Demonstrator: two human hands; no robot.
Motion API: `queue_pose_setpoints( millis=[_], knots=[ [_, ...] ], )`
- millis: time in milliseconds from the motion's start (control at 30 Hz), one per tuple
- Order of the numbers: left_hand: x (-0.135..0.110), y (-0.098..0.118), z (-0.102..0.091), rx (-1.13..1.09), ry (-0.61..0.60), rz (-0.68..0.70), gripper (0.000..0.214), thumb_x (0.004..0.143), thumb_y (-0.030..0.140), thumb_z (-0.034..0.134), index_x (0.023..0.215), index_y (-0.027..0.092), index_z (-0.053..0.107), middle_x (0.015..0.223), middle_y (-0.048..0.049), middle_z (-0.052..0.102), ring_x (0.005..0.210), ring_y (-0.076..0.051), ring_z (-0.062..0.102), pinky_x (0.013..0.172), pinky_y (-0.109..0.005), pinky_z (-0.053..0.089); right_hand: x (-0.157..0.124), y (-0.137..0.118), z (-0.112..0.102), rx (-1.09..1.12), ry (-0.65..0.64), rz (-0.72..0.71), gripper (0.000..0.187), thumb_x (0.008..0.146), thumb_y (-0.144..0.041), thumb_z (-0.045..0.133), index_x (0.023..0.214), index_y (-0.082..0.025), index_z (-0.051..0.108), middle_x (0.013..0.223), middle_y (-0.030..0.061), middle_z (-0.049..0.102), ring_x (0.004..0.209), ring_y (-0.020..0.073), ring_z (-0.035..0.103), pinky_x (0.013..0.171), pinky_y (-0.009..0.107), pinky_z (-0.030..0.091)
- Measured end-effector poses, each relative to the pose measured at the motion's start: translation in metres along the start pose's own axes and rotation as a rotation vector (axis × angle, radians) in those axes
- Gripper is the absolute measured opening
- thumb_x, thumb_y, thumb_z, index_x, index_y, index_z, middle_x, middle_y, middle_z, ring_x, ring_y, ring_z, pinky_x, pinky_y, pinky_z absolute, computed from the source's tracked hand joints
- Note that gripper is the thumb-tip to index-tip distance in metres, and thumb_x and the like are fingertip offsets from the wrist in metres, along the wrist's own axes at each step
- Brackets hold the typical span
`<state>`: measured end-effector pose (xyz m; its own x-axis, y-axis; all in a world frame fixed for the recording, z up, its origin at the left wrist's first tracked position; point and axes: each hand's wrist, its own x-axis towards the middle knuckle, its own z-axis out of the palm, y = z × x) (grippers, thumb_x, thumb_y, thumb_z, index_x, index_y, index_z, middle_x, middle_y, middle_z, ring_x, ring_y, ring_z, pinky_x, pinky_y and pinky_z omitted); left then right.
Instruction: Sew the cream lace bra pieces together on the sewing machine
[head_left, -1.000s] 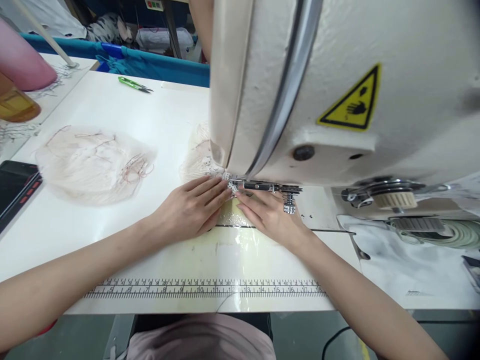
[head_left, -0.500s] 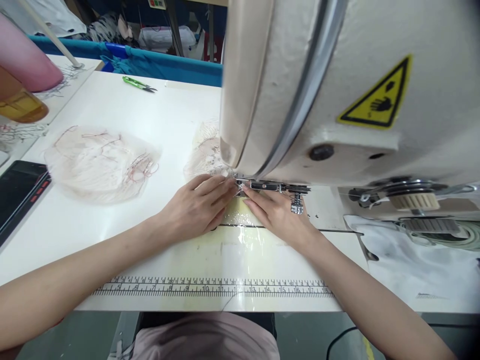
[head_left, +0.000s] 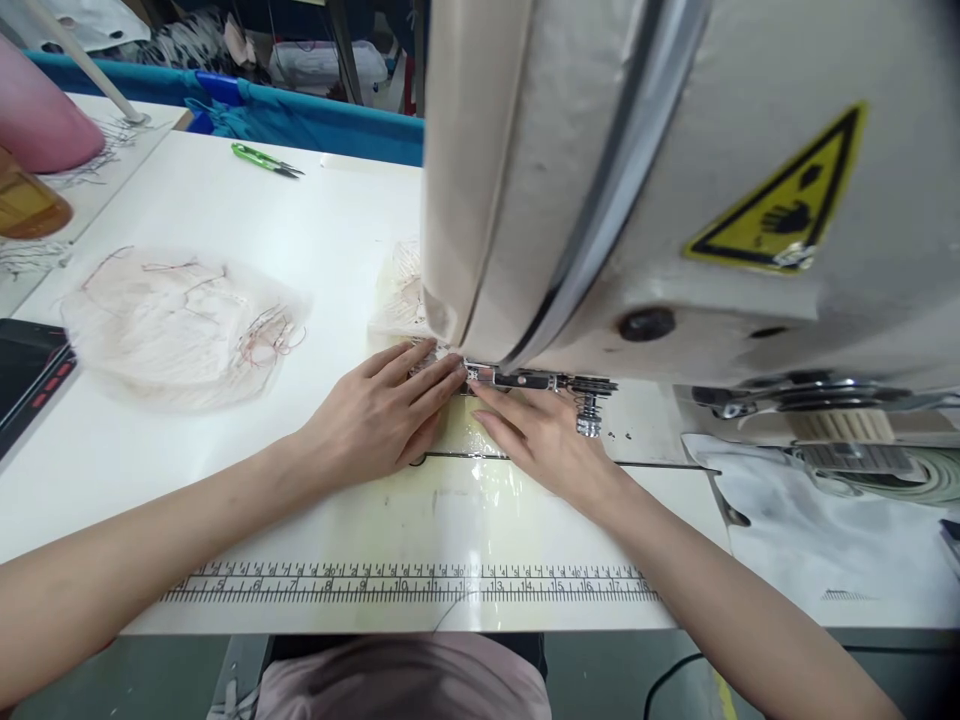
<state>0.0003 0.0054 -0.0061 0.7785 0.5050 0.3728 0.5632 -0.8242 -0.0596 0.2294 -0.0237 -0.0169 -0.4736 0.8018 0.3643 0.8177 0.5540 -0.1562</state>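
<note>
My left hand (head_left: 386,408) lies flat on a piece of sheer pale lace fabric (head_left: 401,295), fingers stretched toward the needle area of the sewing machine (head_left: 570,200). My right hand (head_left: 551,435) rests just right of the needle area, index finger and thumb extended and apart. Its other fingers are partly hidden beneath the machine's thread-tension knob (head_left: 589,422). The fingertips of both hands are close together at the machine's foot. Part of the lace passes behind the machine head, and the needle itself is hard to make out.
Another sheer fabric piece (head_left: 172,330) with loose reddish threads lies at left, beside a black phone (head_left: 30,370). Green thread snips (head_left: 264,160) lie farther back. A printed ruler (head_left: 420,585) runs along the front edge. White cloth (head_left: 817,530) is at right.
The view has shifted slightly, so the table items sit farther left. My left fingers have spread a little over the lace. My right fingertips have drawn slightly apart from the left ones.
</note>
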Motion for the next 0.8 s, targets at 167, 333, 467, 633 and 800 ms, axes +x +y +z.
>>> queue_pose_setpoints(
  millis=[167,333,467,633,800],
  knots=[
    [0.0011,0.0001,-0.0017,-0.003,0.005,0.003,0.036,0.094,0.023,0.046,0.125,0.007,0.059,0.127,-0.0156,0.064,0.122,-0.033,0.058,0.102,-0.048,0.05,-0.002,0.0006,0.0012,-0.014,-0.007,-0.013,0.034,0.098,-0.041,0.048,0.122,-0.023,0.063,0.103,0.0044,0.072,0.091,0.0187,0.067,0.079,0.034,0.048],
    [0.002,0.0008,-0.0016,-0.005,0.004,-0.01,0.035,0.094,0.023,0.045,0.122,0.008,0.06,0.124,-0.0152,0.066,0.122,-0.033,0.058,0.102,-0.049,0.049,-0.0036,0.0006,0.0035,-0.016,-0.035,0.001,0.035,0.098,-0.041,0.048,0.125,-0.023,0.061,0.103,0.0041,0.072,0.088,0.0179,0.067,0.081,0.035,0.048],
    [0.0023,0.0005,-0.0008,0.026,-0.001,-0.023,0.036,0.094,0.025,0.043,0.122,0.01,0.06,0.125,-0.0134,0.065,0.123,-0.032,0.057,0.104,-0.047,0.048,-0.0034,0.0004,0.0048,-0.075,-0.047,-0.005,0.036,0.099,-0.042,0.046,0.127,-0.023,0.06,0.104,0.0055,0.072,0.086,0.0187,0.066,0.081,0.036,0.046],
    [0.0021,0.0,0.0009,0.034,-0.009,-0.035,0.041,0.094,0.026,0.042,0.127,0.007,0.057,0.132,-0.0152,0.061,0.125,-0.033,0.055,0.104,-0.047,0.047,-0.0016,-0.0011,0.0053,-0.144,-0.07,-0.018,0.037,0.1,-0.041,0.044,0.128,-0.022,0.06,0.106,0.0077,0.071,0.089,0.0203,0.065,0.078,0.035,0.044],
    [0.0011,0.0005,0.0009,0.037,-0.05,-0.043,0.043,0.094,0.027,0.041,0.13,0.007,0.056,0.135,-0.0152,0.058,0.129,-0.033,0.052,0.105,-0.047,0.046,0.0001,0.0034,0.0031,-0.146,-0.023,-0.018,0.035,0.099,-0.041,0.046,0.124,-0.023,0.063,0.1,0.0072,0.072,0.091,0.0203,0.064,0.081,0.035,0.043]
  ],
)
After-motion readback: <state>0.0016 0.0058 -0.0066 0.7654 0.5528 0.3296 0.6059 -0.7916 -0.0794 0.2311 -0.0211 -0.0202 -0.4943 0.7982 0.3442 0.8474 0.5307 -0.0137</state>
